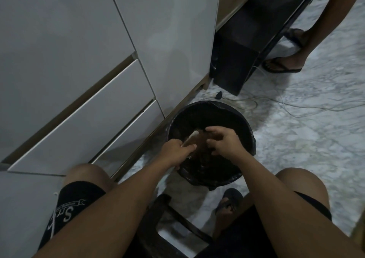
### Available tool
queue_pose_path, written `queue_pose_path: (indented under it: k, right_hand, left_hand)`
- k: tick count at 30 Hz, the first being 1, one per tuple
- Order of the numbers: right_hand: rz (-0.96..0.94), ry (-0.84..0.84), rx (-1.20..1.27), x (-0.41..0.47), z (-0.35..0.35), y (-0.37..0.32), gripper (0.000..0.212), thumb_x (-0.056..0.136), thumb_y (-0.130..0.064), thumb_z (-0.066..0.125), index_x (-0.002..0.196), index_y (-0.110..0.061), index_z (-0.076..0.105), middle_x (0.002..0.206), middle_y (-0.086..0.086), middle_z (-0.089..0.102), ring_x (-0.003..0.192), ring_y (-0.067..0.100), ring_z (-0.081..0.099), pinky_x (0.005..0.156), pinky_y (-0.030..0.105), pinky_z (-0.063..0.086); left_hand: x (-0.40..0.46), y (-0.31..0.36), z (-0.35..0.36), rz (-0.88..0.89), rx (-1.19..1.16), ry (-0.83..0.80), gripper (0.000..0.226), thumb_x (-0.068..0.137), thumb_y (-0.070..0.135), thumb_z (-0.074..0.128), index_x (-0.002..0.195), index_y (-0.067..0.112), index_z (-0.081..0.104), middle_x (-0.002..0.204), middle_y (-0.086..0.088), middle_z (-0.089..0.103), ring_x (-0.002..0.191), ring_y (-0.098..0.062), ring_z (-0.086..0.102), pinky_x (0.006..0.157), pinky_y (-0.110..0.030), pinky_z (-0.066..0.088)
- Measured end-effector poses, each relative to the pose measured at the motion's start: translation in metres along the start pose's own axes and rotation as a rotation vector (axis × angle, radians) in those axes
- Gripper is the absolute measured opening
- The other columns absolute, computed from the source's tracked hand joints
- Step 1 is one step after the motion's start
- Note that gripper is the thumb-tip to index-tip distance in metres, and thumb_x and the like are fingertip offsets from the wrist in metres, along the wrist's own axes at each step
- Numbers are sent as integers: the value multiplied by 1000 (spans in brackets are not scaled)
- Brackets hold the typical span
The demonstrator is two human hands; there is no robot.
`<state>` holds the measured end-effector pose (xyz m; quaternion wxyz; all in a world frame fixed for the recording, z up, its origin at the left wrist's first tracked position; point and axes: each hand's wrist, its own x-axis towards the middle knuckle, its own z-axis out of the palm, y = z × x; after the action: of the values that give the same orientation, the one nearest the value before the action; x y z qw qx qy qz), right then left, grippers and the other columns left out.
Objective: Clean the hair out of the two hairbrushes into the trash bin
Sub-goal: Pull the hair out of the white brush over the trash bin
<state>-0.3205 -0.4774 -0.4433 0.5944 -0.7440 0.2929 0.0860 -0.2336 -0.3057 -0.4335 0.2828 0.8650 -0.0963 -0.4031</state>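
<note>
**Over the bin: picking hair from a brush**

Above the open trash bin point(245, 123), the left hand point(175, 149) is gripping a hairbrush point(194, 140) by its lower end, thumb lying along the pale edge, and holding it tilted over the black liner. The right hand point(223, 141) is hovering at the brush's bristle face with fingers curled — pinching at the bristles, it seems, though whether any hair is caught between the fingertips is too dim to tell.

The brush is looking stiff and light, best held by the handle while the other hand works. Hair will likely be soft, tangled and clingy — apt to stick to fingers rather than drop.

Only one brush is showing. The bin is standing on a marbled floor point(316, 139) beside white cabinet drawers point(88, 119), with loose cables point(276, 103) trailing behind it.
</note>
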Motion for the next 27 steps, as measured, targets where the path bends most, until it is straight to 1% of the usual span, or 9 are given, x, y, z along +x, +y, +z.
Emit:
queue_pose_path:
  k: [2, 3, 7, 11, 16, 18, 20, 23, 27]
  right_hand:
    - [-63, 5, -48, -3, 7, 1, 26, 90, -8, 63, 111, -23, 67, 106, -4, 63, 94, 14, 66, 62, 23, 59]
    - [-80, 27, -76, -4, 9, 1, 20, 90, -9, 63, 104, -22, 68, 100, -5, 65, 90, 12, 67, 61, 22, 58]
    - [-85, 76, -124, -4, 9, 1, 11, 90, -10, 64, 95, -18, 69, 89, 0, 68, 80, 14, 69, 63, 26, 60]
    - [-41, 95, -80, -4, 8, 0, 14, 88, -7, 65, 97, -19, 64, 89, 2, 70, 80, 15, 70, 67, 31, 60]
    - [-28, 77, -114, -5, 8, 1, 13, 89, -11, 65, 94, -23, 66, 85, 1, 71, 78, 14, 71, 69, 32, 61]
    - [-46, 77, -138, -5, 8, 1, 11, 89, -13, 66, 93, -23, 68, 84, 2, 71, 78, 15, 71, 68, 32, 61]
    - [-67, 70, -155, -6, 7, 0, 10, 89, -15, 66, 92, -23, 70, 84, 3, 71, 77, 16, 71, 67, 31, 61]
    - [-70, 74, -151, -7, 6, -1, 9, 88, -16, 67, 91, -23, 72, 82, 2, 71, 76, 14, 70, 69, 30, 60]
    - [10, 315, -38, -4, -7, -7, 13, 86, -14, 70, 80, -27, 71, 75, -1, 71, 73, 11, 69, 73, 27, 55]
  left_hand:
    - [1, 1, 2, 9, -14, 10, 31, 90, 43, 62, 79, 15, 63, 72, -2, 63, 58, -16, 60, 37, -14, 40]
    - [2, 2, 3, 11, -27, 2, 30, 91, 43, 62, 82, 14, 64, 74, -3, 63, 58, -17, 61, 40, -17, 42]
    - [5, 3, 6, 24, -61, -26, 25, 94, 40, 56, 100, 16, 61, 93, -7, 65, 80, -23, 64, 70, -34, 53]
    - [8, 4, 9, -34, -77, -57, 29, 97, 36, 53, 112, 11, 57, 100, -13, 65, 69, -23, 63, 56, -31, 50]
    - [11, 7, 11, -79, -149, -58, 25, 95, 31, 54, 113, 13, 55, 99, -11, 62, 74, -20, 60, 62, -32, 48]
    - [13, 7, 12, -68, -168, -29, 34, 89, 39, 60, 112, 13, 60, 102, -8, 65, 83, -19, 62, 67, -30, 47]
    - [12, 6, 12, -61, -155, 23, 53, 78, 58, 65, 111, 17, 66, 103, -5, 68, 92, -21, 65, 76, -32, 51]
    - [9, 4, 10, -91, -74, 145, 71, 61, 77, 63, 106, 23, 71, 100, -2, 69, 91, -21, 66, 85, -37, 55]
    - [8, 5, 0, -120, 7, 235, 70, 58, 76, 62, 101, 23, 75, 96, -2, 72, 89, -23, 68, 83, -39, 57]
